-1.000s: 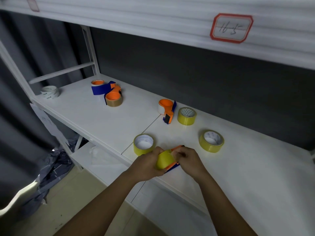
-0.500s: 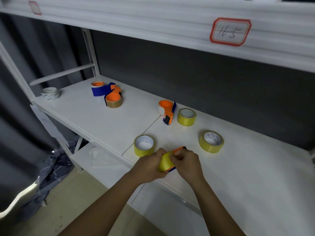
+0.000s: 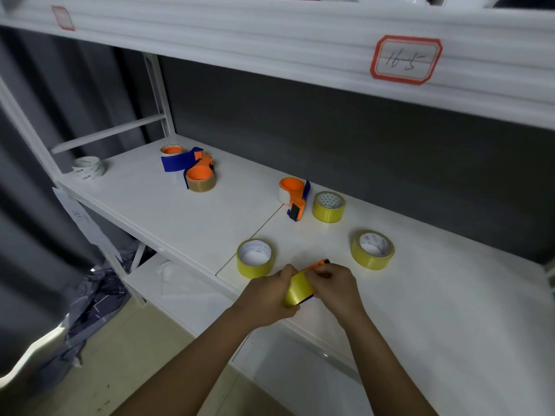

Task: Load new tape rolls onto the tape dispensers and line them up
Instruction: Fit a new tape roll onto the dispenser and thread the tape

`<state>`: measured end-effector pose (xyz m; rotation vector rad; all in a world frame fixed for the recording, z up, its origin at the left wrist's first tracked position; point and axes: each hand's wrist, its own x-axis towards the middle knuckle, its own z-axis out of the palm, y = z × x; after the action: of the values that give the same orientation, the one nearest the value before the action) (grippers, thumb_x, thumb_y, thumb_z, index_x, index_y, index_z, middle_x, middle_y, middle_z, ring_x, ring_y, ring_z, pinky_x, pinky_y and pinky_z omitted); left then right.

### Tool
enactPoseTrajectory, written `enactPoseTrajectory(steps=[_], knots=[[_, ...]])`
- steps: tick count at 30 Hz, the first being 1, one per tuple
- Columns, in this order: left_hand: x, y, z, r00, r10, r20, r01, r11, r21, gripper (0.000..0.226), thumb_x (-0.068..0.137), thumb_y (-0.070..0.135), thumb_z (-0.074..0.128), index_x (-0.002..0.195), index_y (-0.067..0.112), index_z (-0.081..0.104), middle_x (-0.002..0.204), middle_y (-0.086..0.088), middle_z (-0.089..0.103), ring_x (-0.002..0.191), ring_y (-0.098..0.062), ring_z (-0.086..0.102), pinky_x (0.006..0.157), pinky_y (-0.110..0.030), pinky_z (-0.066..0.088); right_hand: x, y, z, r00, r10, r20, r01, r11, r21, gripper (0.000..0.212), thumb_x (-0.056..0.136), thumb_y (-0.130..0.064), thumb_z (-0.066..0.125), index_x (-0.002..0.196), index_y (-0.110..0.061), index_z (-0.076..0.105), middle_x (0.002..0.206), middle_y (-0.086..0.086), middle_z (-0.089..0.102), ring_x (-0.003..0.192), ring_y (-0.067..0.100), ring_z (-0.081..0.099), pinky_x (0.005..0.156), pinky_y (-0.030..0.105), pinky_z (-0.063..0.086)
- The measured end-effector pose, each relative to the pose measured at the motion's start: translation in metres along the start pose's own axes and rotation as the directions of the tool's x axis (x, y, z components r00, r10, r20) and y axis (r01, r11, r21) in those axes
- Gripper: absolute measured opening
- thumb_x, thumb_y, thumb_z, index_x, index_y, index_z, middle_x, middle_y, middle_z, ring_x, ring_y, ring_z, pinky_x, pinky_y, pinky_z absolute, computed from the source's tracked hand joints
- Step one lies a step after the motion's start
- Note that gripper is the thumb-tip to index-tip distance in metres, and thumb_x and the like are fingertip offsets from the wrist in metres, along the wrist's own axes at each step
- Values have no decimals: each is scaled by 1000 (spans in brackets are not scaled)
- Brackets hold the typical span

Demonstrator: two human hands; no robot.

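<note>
Hands at shelf's front edge: left hand (image 3: 267, 297) wraps glossy yellow tape roll (image 3: 297, 289), right hand (image 3: 336, 285) pinches orange plastic dispenser (image 3: 315, 265) just beyond. Roll likely light, stiff, slick; better gripped across outer band.

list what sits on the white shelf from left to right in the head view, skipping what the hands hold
white tape roll → blue and orange dispenser pair → near yellow tape roll → orange dispenser with white roll → yellow roll with patterned core → rightmost yellow tape roll

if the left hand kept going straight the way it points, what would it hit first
Probably the right hand: the left hand points rightward across the yellow tape roll it grips, with the right hand just beyond.
</note>
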<state>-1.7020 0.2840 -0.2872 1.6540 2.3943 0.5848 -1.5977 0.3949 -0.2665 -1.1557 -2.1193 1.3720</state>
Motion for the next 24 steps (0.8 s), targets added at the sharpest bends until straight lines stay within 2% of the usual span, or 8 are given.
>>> enactPoseTrajectory(steps=[3,7,11,13,15,17,20,24], knots=[[0,4,1,1000,20,-4,-19,998,66,47,79,35,63,114,14,42,98,-2,62,80,-25,61,53,-27,27,-5,-3,3,990,-120,-80,105,979,-172,15,83,-13,60,80,-5,73,80,7,71,76,21,63,68,31,50],[-1,10,5,998,59,-20,-54,980,191,46,81,36,59,116,12,41,102,-4,62,82,-26,62,54,-26,29,-5,-6,3,988,-125,-89,100,965,-241,17,81,-12,59,77,-10,75,78,4,71,75,20,63,65,30,48],[-4,16,9,994,97,-43,-81,956,281,47,83,34,56,121,11,40,108,-5,62,87,-27,62,57,-27,30,-7,-1,-1,995,28,-91,-31,999,-29,12,75,-9,62,69,-5,72,68,10,67,66,21,58,64,31,49],[-5,16,9,992,115,-55,-93,947,306,49,83,34,56,123,11,39,113,-5,60,92,-27,61,59,-28,31,-10,2,-1,991,127,-45,-119,982,148,12,74,-6,63,64,-4,69,62,9,62,66,21,57,70,37,53],[-6,16,10,991,123,-48,-103,945,310,52,83,34,57,126,11,38,116,-6,59,94,-27,60,60,-29,33,-12,5,-1,982,189,0,-184,954,239,15,75,-6,63,61,-8,67,59,4,60,65,19,57,73,39,55],[-6,15,11,991,129,-41,-110,944,312,54,83,34,57,128,11,37,117,-6,58,95,-28,60,61,-30,36,-13,5,0,983,181,5,-177,953,245,18,76,-8,63,59,-12,65,57,1,58,64,16,55,68,33,52],[-6,15,10,991,129,-34,-113,947,301,57,83,35,58,130,11,35,116,-7,59,93,-28,61,61,-30,35,-16,5,4,995,84,-46,-75,983,170,18,78,-12,64,60,-17,64,59,-6,59,62,9,54,60,21,43],[-5,14,9,994,106,-37,-91,952,292,54,83,36,58,127,12,36,113,-6,61,93,-27,62,61,-27,34,-26,11,9,987,-18,-160,47,983,177,15,82,-11,63,70,-21,65,70,-10,64,71,9,59,66,15,44]])
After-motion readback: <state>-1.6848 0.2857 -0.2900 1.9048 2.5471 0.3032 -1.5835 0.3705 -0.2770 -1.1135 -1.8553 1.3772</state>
